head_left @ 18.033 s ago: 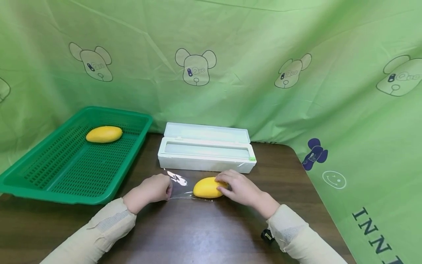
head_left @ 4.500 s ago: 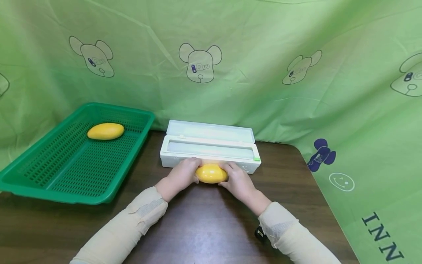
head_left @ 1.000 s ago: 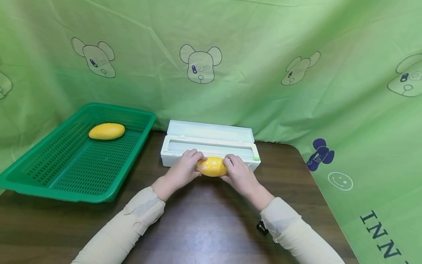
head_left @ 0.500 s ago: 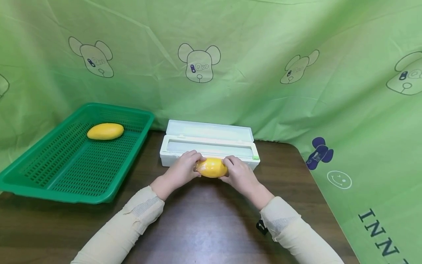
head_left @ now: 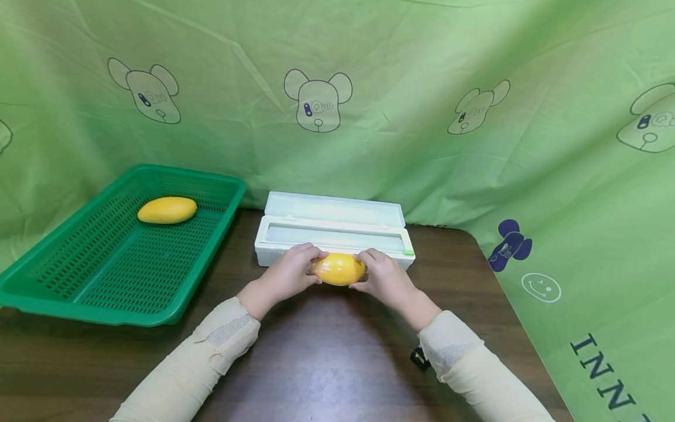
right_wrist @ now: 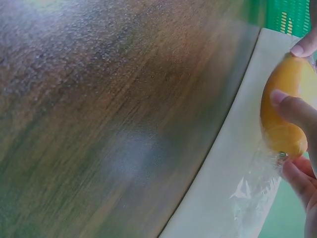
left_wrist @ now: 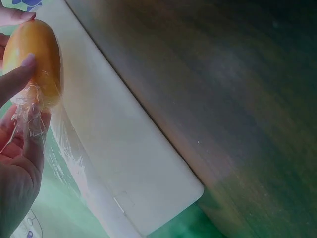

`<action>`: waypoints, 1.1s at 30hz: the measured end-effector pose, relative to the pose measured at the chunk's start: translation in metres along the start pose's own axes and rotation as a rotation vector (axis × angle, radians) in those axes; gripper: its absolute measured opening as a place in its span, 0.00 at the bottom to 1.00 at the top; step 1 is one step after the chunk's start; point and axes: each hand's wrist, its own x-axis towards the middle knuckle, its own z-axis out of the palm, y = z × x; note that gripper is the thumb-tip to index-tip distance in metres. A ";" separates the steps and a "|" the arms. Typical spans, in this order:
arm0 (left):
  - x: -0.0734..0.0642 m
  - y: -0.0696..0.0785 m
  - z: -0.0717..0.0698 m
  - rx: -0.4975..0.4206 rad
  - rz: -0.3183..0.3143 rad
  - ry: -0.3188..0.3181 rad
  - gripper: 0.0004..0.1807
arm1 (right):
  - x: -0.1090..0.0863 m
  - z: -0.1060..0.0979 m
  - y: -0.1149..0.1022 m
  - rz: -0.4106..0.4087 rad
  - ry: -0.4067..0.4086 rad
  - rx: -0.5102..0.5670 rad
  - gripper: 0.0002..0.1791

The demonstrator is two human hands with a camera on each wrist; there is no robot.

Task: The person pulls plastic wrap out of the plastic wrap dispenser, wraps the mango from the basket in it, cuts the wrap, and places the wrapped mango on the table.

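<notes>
A yellow mango [head_left: 340, 269], shiny with clear cling film, is held between both hands just in front of a white film dispenser [head_left: 321, 225]. My left hand [head_left: 290, 272] grips its left end, where crumpled film [left_wrist: 30, 116] bunches at the fingers in the left wrist view. On the other end, my right hand [head_left: 387, 278] pinches the fruit with thumb and fingers. The right wrist view shows the thumb pressing the mango [right_wrist: 278, 111] and loose film [right_wrist: 252, 198] trailing below it over the white box.
A green plastic basket [head_left: 132, 264] stands at the left with a second mango [head_left: 167, 210] inside. The dispenser's lid [head_left: 334, 208] is raised. A small black object [head_left: 419, 358] lies by the right sleeve on the brown table [head_left: 327, 363]. Green printed cloth hangs behind.
Earlier the mango lay on film on the table, the left hand at the film's edge. Both hands now hold it wrapped, closer to the dispenser. Within the last second it shifts only slightly.
</notes>
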 end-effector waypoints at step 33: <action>0.000 0.002 0.002 0.021 -0.071 -0.111 0.28 | 0.000 -0.002 -0.003 0.102 -0.131 0.072 0.34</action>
